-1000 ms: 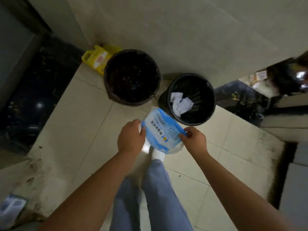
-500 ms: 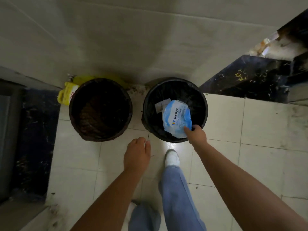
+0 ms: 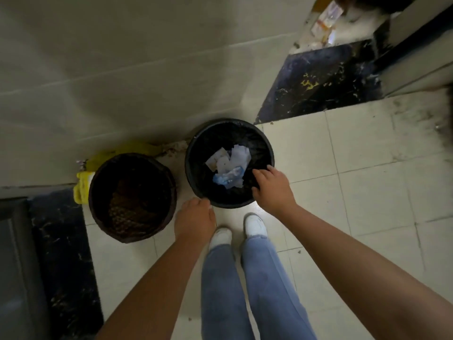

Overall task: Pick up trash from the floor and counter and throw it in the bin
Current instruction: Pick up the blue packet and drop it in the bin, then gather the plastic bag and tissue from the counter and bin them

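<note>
A black bin (image 3: pixel 196 153) stands on the tiled floor against the wall. Inside it lie white crumpled papers (image 3: pixel 239 155) and a blue-and-white plastic bag (image 3: pixel 229 179). My right hand (image 3: pixel 272 188) hovers over the bin's near right rim, palm down, fingers spread, holding nothing. My left hand (image 3: pixel 193 220) hangs just in front of the bin's near left rim, fingers loosely curled and empty.
A brown woven basket (image 3: pixel 132 196) stands left of the bin, with a yellow container (image 3: pixel 82 187) behind it. Dark marble thresholds lie at far right (image 3: pixel 326 79) and near left (image 3: pixel 63 263). Litter (image 3: pixel 326 23) sits at the top right. My shoes (image 3: pixel 255 224) are just before the bin.
The blue-and-white bag has left my right hand and dropped to the bottom of the bin. My left hand moved closer to the bin's rim; the view shifted left.
</note>
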Motion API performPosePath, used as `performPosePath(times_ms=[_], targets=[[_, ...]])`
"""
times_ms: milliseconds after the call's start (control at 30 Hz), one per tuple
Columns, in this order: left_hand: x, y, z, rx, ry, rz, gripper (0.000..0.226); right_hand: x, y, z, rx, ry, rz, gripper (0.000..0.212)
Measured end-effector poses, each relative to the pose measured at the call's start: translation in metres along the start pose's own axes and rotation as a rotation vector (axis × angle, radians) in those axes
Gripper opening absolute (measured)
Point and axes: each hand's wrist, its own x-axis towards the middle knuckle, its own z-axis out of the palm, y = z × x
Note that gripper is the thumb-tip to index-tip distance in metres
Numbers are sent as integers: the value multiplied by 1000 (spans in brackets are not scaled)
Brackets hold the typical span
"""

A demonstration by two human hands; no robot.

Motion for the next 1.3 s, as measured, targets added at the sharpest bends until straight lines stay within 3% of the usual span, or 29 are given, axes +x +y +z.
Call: performPosePath(times_ms=[67,133,333,533,900,1000,1300], targets=[[-5,18,-23,163,30,148,38,-24,5,-23,-112,115,-74,48],[-15,49,-52,277,95,275,43,-54,8,-57,-83,130,-11,54],[-84,180,-133,450,428,732,44,-157,52,-148,41,362,390,58],[-215,332,-160,606,516,1124,50,-317,123,-219,200,675,752,56],[-513,535,-100,545,609,1710,48,-660,235,-227,290,1076,1365,57],[-579,568,-70,538,632,1824,46,-729,257,-211,316,1133,1457,57],[-733,630,64,567,480,2088,43,-907,304,-121,282,1227,1769,54]])
